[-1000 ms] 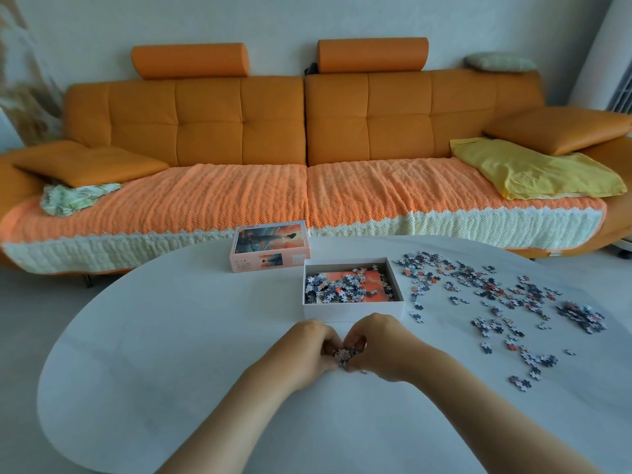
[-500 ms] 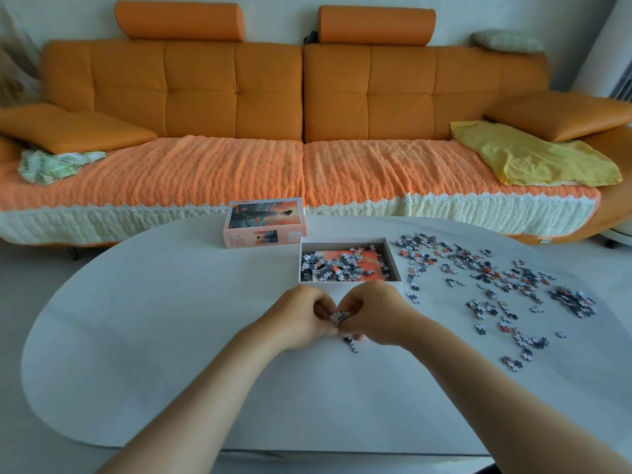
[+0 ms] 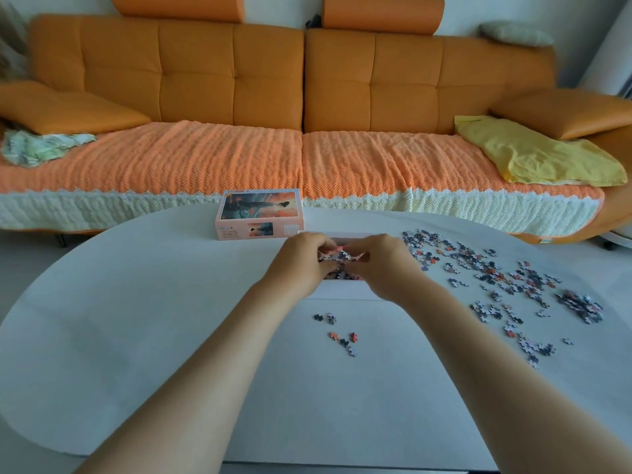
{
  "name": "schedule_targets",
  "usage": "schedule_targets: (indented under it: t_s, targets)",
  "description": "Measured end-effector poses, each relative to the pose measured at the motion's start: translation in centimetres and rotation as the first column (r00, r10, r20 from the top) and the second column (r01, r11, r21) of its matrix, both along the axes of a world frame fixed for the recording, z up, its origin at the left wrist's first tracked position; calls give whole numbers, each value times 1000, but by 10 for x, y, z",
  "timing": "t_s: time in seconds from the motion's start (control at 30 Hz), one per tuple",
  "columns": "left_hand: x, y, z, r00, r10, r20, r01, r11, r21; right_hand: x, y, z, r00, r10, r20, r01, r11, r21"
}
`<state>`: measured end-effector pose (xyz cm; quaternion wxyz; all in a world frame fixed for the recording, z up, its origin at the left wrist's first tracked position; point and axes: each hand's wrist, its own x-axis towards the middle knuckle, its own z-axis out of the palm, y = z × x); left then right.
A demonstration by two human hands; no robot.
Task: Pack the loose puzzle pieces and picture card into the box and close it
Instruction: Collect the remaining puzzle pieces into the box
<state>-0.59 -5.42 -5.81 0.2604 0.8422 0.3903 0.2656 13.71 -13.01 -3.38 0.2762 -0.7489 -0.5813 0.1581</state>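
Fingers (image 3: 318,241) of left hand (image 3: 301,260) and right hand (image 3: 384,265) curl round a clump (image 3: 337,258) of pieces over the open box (image 3: 342,289). Packing looks early: most loose pieces (image 3: 496,273) lie on the table (image 3: 136,302) at right, strays (image 3: 342,338) nearer, lid (image 3: 260,215) apart behind. Hands hide the box's inside; the card cannot be made out.
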Motion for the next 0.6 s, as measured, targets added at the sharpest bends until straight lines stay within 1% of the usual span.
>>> schedule_targets:
  t_s: [0.07, 0.17, 0.23, 0.3, 0.37, 0.43, 0.5, 0.53, 0.6]
  targets:
    - [-4, 1, -3, 998, -5, -62, 9, 998, 63, 3, -1, -1, 999, -1, 48, 0, 1000, 11]
    - [-12, -5, 1, 996, -54, -73, 65, 987, 150, 8, -6, 2, 996, -8, 93, -2, 994, 112]
    - [-19, -15, 2, 988, -127, -90, 142, 971, 190, 9, -15, 6, 992, 62, 110, -77, 988, 133]
    - [-25, -26, 1, 969, -186, -164, 212, 964, 161, 6, -26, 8, 969, 195, 149, -203, 978, 43]
    - [-29, -35, -4, 934, -228, -274, 259, 962, 82, 1, -37, 8, 939, 289, 188, -274, 956, -103]
    - [-31, -41, -12, 886, -253, -388, 285, 958, 26, -2, -46, 3, 923, 329, 200, -277, 928, -248]
    - [-32, -44, -20, 848, -264, -460, 295, 956, -6, -5, -53, -5, 924, 332, 188, -246, 896, -371]
    - [-33, -44, -22, 844, -269, -464, 296, 955, -15, -7, -55, -10, 924, 333, 188, -238, 886, -399]
    - [-34, -47, -23, 856, -279, -436, 299, 954, -25, -9, -57, -16, 935, 307, 175, -228, 903, -365]
